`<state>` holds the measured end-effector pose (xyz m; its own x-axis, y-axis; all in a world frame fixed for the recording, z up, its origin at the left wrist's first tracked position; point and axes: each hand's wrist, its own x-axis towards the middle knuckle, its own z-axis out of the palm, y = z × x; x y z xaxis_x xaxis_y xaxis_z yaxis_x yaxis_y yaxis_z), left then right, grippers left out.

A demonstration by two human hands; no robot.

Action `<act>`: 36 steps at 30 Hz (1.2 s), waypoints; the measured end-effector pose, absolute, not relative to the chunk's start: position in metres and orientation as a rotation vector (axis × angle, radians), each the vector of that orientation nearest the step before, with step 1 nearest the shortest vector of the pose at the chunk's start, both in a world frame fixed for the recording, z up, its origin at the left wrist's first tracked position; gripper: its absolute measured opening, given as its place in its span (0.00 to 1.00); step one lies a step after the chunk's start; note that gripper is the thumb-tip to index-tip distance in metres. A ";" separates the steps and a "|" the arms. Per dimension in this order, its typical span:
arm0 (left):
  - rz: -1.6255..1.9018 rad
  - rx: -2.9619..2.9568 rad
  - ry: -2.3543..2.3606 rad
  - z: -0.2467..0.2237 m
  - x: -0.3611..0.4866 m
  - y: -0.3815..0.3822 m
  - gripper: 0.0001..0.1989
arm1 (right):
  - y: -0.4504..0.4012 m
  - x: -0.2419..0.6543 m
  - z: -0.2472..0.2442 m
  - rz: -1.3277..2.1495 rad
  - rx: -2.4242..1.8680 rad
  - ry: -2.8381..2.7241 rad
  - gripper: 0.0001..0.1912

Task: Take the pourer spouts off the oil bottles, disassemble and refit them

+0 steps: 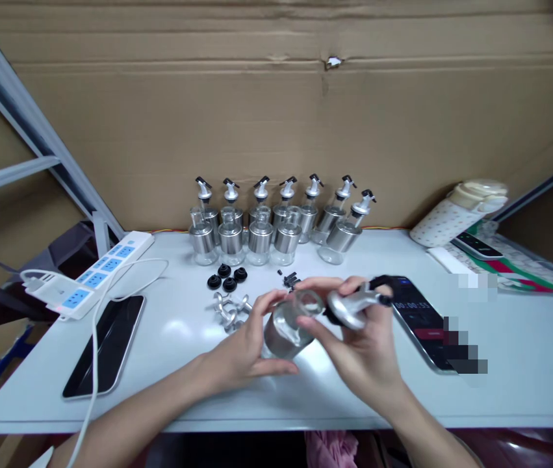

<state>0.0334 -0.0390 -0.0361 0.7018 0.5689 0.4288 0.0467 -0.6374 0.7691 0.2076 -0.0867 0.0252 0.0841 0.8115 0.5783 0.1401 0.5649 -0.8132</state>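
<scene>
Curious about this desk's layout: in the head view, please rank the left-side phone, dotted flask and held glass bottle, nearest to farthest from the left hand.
1. Glass bottle: in the left hand.
2. Phone: further left.
3. Dotted flask: far right, back.

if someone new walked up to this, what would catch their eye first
Probably the front centre, where the left hand grips a tilted glass bottle and the right hand holds a silver-and-black pourer top close beside it. Behind, seven topped bottles stand near the cardboard wall, with four untopped ones in front of some of them. To the right lies a phone showing a timer.
</scene>
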 end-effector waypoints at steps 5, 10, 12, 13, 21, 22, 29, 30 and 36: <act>1.221 2.151 0.524 -0.034 0.029 -0.035 0.29 | -0.064 0.231 0.068 0.255 -0.884 -1.250 0.21; 1.345 2.152 0.543 -0.028 0.028 -0.033 0.23 | -0.004 0.267 0.071 -0.001 -1.053 -1.289 0.23; 1.347 2.157 0.535 -0.029 0.028 -0.032 0.22 | 0.022 0.280 0.057 -0.063 -1.169 -1.310 0.24; 1.348 2.161 0.530 -0.030 0.028 -0.031 0.22 | 0.034 0.285 0.048 -0.077 -1.222 -1.329 0.24; 1.340 2.134 0.564 -0.035 0.025 -0.024 0.23 | 0.075 0.299 0.009 -0.124 -1.383 -1.431 0.22; 1.342 2.139 0.566 -0.035 0.025 -0.024 0.23 | 0.077 0.299 0.007 -0.120 -1.389 -1.432 0.22; 1.316 2.170 0.613 -0.037 0.024 -0.020 0.23 | 0.087 0.304 0.003 -0.113 -1.394 -1.481 0.23; 1.311 2.174 0.624 -0.037 0.023 -0.019 0.23 | 0.085 0.302 0.005 -0.174 -1.389 -1.478 0.22; 1.443 2.187 0.612 -0.032 0.020 -0.021 0.27 | 0.017 0.252 0.013 -0.257 -1.241 -1.705 0.10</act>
